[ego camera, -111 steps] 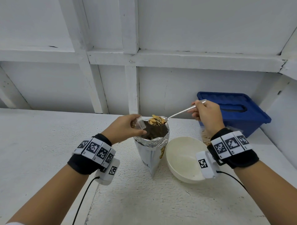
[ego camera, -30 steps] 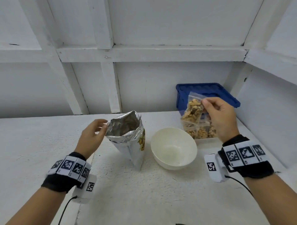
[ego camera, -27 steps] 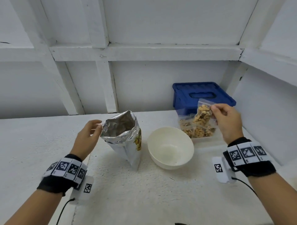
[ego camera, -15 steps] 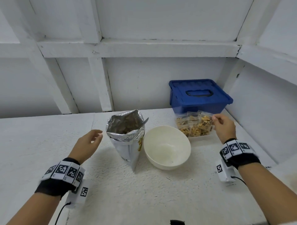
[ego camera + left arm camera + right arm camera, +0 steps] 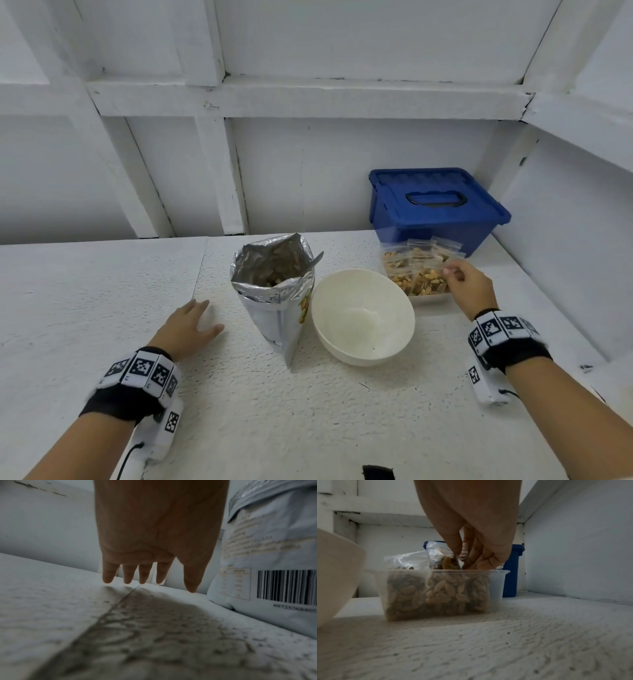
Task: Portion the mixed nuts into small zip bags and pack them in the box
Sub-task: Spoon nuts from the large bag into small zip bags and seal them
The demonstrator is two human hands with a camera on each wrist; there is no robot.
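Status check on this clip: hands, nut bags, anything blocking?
Left hand flat on the table, holding nothing. Right hand pinching a filled zip bag in the clear box. Foil pouch open. No obstruction.

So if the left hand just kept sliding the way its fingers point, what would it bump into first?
Probably nothing before the white back wall. The left hand points across bare table; the foil nut bag stands off to its right, though depth is uncertain.

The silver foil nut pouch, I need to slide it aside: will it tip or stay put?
The silver foil nut pouch stands tall on a narrow base with its mouth open, so it probably tips easily. Its crinkled walls likely buckle; push it low down.
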